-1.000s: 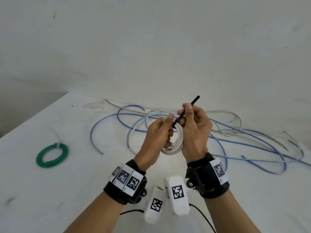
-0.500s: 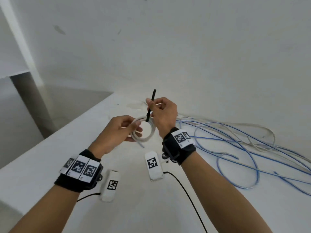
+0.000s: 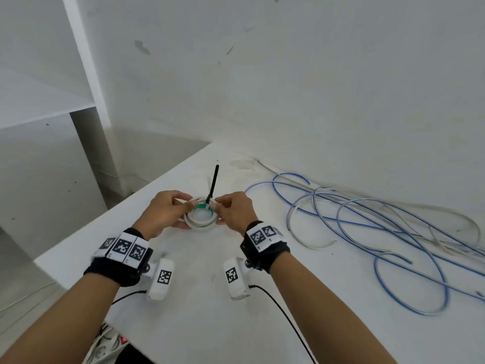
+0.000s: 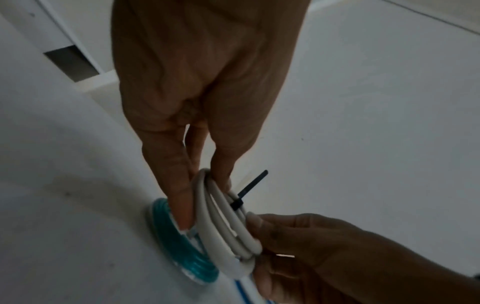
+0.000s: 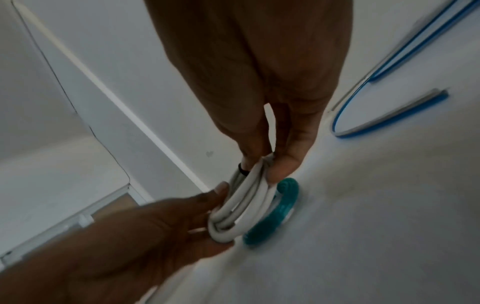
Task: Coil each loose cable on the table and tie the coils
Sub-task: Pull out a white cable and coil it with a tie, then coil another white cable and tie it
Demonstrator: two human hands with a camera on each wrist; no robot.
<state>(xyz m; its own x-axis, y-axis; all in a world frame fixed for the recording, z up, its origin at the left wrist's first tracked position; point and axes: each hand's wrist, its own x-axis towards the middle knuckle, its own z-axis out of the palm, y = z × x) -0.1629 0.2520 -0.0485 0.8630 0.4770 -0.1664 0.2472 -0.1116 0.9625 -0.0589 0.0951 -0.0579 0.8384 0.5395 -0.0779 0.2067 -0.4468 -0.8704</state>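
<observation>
1. Tabletop (image 3: pixel 199 306): white, matte, lightly scuffed, with a pale stain (image 3: pixel 242 164) on the far side of the hands, near the wall.
2. Wall (image 3: pixel 315 88): white, marked with small chips and scratches, meeting the table's far edge beyond the hands.
3. White shelf unit (image 3: pixel 86 82) stands beyond the left hand, off the table's left edge, with grey floor below it.
4. Left hand (image 3: pixel 164 212) pinches the left side of the white coil (image 3: pixel 200 224) between thumb and fingers; right hand (image 3: pixel 235 212) pinches its right side likewise.
5. White coil is held between both hands, just above the green coil (image 4: pixel 179 242), which lies flat on the table; contact between the two cannot be told.
6. Black cable tie (image 3: pixel 212 185) wraps the white coil's far side, its tail pointing up and away.
7. Loose blue and white cables (image 3: pixel 367 232) sprawl on the table to the right of the right hand.
8. Power strip (image 3: pixel 105 348) sits below the table's near edge, under the left forearm.
</observation>
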